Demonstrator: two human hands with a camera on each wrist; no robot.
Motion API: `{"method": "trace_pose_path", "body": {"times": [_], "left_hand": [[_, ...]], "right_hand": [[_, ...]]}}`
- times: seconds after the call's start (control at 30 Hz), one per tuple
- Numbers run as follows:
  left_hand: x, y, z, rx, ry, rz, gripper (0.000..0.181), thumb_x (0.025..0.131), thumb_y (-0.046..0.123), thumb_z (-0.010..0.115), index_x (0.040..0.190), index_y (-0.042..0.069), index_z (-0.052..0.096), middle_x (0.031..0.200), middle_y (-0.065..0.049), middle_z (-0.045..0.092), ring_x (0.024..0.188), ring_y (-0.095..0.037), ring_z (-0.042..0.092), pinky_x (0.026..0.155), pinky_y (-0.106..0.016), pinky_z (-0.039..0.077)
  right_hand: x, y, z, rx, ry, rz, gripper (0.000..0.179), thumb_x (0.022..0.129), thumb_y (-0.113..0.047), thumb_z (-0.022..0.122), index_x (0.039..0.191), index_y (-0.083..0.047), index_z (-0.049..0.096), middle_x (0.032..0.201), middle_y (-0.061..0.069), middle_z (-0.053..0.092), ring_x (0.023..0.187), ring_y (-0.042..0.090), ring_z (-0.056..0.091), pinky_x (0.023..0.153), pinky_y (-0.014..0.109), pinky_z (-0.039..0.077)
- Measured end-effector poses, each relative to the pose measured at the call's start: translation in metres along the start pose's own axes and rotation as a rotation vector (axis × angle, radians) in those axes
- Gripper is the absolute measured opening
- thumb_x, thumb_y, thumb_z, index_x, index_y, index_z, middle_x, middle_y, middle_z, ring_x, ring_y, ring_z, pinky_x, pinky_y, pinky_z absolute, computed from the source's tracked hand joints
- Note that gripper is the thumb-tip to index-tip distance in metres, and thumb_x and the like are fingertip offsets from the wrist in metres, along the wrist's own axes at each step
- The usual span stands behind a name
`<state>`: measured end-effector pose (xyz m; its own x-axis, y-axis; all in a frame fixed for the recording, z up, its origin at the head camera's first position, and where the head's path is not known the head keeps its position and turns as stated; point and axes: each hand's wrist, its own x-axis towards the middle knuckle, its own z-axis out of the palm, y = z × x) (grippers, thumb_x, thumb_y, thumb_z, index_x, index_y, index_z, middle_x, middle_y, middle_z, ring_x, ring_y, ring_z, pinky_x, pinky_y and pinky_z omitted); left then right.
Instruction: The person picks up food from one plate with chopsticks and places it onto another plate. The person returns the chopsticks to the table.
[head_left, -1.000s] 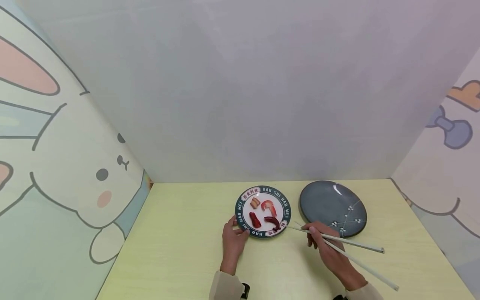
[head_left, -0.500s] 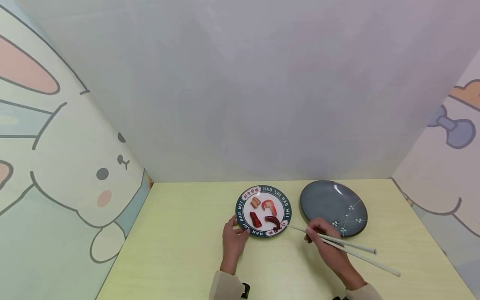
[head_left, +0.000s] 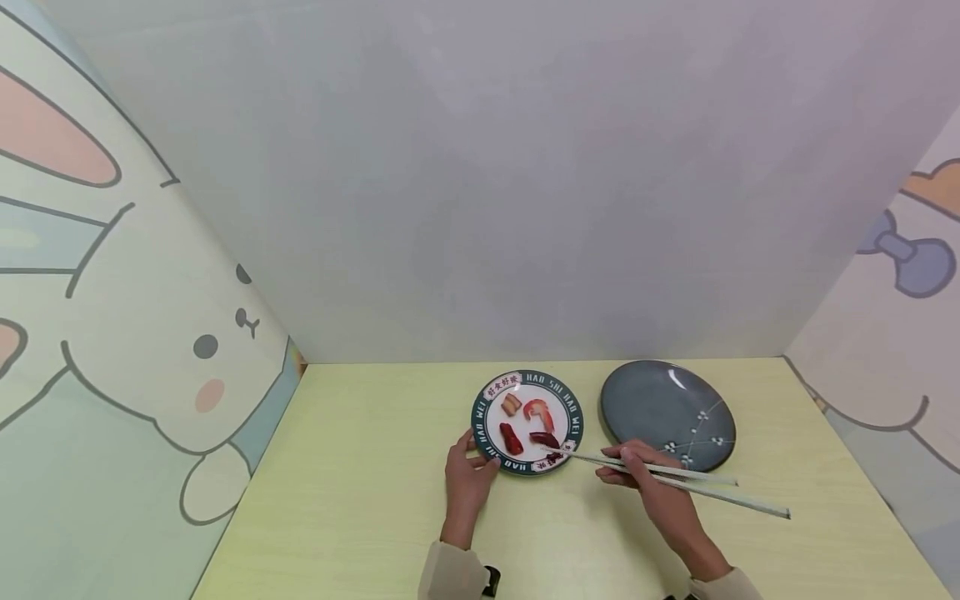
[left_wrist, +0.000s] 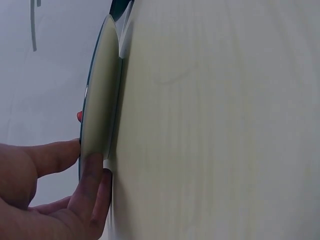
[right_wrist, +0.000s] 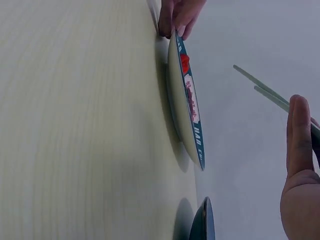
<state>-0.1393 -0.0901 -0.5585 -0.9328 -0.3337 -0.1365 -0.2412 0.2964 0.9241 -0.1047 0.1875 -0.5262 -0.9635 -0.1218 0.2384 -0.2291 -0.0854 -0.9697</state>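
Observation:
A small round plate (head_left: pixel 484 451) with a dark green lettered rim stands on the table. My left hand (head_left: pixel 468 482) pinches its lower left rim, thumb above and fingers below, in the left wrist view. On the plate lie a red shrimp (head_left: pixel 537 410), a pale brown striped piece (head_left: pixel 511 405), a red chunk (head_left: pixel 510 438) and a dark red curved piece (head_left: pixel 542 438). My right hand (head_left: pixel 660 492) holds a pair of pale chopsticks (head_left: pixel 720 493). Their tips cross over the plate at the curved piece; in the right wrist view the chopsticks (right_wrist: pixel 260 82) are above the plate, apart from it.
A larger dark blue-grey plate (head_left: pixel 652 408) with white flower branches is on the right, just beyond my right hand. The pale yellow table (head_left: pixel 360 467) meets a grey back wall (head_left: pixel 480 208). Walls with cartoon drawings flank both sides.
The chopstick tips have moved left from the plate's rim to the dark red curved piece, and their rear ends have swung up. My left hand and the plate have stayed still.

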Motion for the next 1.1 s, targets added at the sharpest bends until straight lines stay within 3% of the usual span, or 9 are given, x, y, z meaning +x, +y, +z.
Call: {"method": "trace_pose_path", "body": {"times": [0.17, 0.3, 0.4, 0.5, 0.67, 0.8, 1.0, 1.1], "left_hand": [[-0.0009, 0.0001, -0.0002, -0.009, 0.002, 0.001, 0.068, 0.086, -0.004, 0.079, 0.148, -0.007, 0.052, 0.122, -0.017, 0.059, 0.096, -0.023, 0.066, 0.077, -0.036, 0.062], [-0.0017, -0.0001, -0.0005, -0.012, 0.003, 0.014, 0.068, 0.086, -0.005, 0.079, 0.148, -0.007, 0.052, 0.121, -0.017, 0.059, 0.095, -0.023, 0.066, 0.076, -0.036, 0.061], [-0.0025, 0.0003, -0.0008, -0.015, 0.008, 0.029, 0.068, 0.085, -0.006, 0.080, 0.147, -0.008, 0.053, 0.120, -0.017, 0.059, 0.095, -0.024, 0.067, 0.076, -0.036, 0.061], [-0.0031, 0.0008, -0.0011, -0.019, 0.012, 0.043, 0.067, 0.085, -0.006, 0.080, 0.146, -0.008, 0.053, 0.119, -0.018, 0.059, 0.095, -0.024, 0.069, 0.077, -0.038, 0.061], [-0.0031, 0.0006, -0.0011, -0.021, 0.013, 0.041, 0.067, 0.085, -0.006, 0.080, 0.146, -0.008, 0.053, 0.119, -0.017, 0.059, 0.095, -0.025, 0.069, 0.077, -0.039, 0.062], [-0.0029, 0.0000, -0.0009, -0.020, 0.012, 0.036, 0.067, 0.085, -0.006, 0.080, 0.146, -0.008, 0.053, 0.120, -0.018, 0.059, 0.095, -0.025, 0.069, 0.076, -0.037, 0.062], [-0.0025, -0.0012, -0.0005, -0.015, 0.007, 0.030, 0.068, 0.085, -0.006, 0.080, 0.147, -0.008, 0.052, 0.120, -0.018, 0.059, 0.096, -0.026, 0.069, 0.075, -0.034, 0.061], [-0.0022, -0.0007, -0.0007, -0.013, 0.007, 0.036, 0.067, 0.085, -0.006, 0.080, 0.147, -0.008, 0.052, 0.120, -0.018, 0.059, 0.096, -0.026, 0.069, 0.075, -0.034, 0.061]], "right_hand": [[0.0001, -0.0013, 0.0042, -0.197, 0.085, 0.021, 0.019, 0.107, -0.001, 0.056, 0.099, 0.008, 0.071, 0.079, 0.012, 0.066, 0.064, 0.011, 0.067, 0.057, 0.030, 0.057], [-0.0013, -0.0033, 0.0074, -0.212, 0.155, 0.060, 0.008, 0.100, 0.004, 0.066, 0.092, 0.005, 0.068, 0.068, 0.006, 0.062, 0.056, 0.012, 0.060, 0.049, 0.032, 0.050], [-0.0012, -0.0018, 0.0065, -0.147, 0.139, 0.061, 0.008, 0.100, 0.005, 0.066, 0.093, 0.010, 0.065, 0.072, 0.008, 0.064, 0.061, 0.008, 0.066, 0.055, 0.029, 0.058], [-0.0004, 0.0016, 0.0029, -0.067, 0.054, 0.033, 0.017, 0.106, 0.002, 0.057, 0.098, 0.015, 0.063, 0.085, 0.012, 0.068, 0.073, 0.009, 0.074, 0.067, 0.031, 0.064], [-0.0005, 0.0035, -0.0003, 0.101, -0.103, 0.003, 0.038, 0.115, -0.009, 0.036, 0.111, 0.021, 0.060, 0.103, 0.004, 0.070, 0.091, 0.012, 0.078, 0.082, 0.034, 0.064], [-0.0003, 0.0043, 0.0006, 0.228, -0.139, -0.042, 0.037, 0.115, -0.003, 0.030, 0.111, 0.018, 0.060, 0.106, 0.001, 0.069, 0.092, 0.012, 0.076, 0.083, 0.031, 0.064], [0.0014, 0.0045, 0.0049, -0.054, 0.054, 0.079, 0.008, 0.104, 0.004, 0.060, 0.105, 0.011, 0.063, 0.082, 0.012, 0.069, 0.070, 0.011, 0.069, 0.062, 0.027, 0.059], [0.0018, 0.0039, 0.0056, -0.113, 0.085, 0.106, 0.007, 0.101, 0.005, 0.064, 0.102, 0.012, 0.066, 0.077, 0.012, 0.071, 0.066, 0.011, 0.070, 0.060, 0.028, 0.060]]}}
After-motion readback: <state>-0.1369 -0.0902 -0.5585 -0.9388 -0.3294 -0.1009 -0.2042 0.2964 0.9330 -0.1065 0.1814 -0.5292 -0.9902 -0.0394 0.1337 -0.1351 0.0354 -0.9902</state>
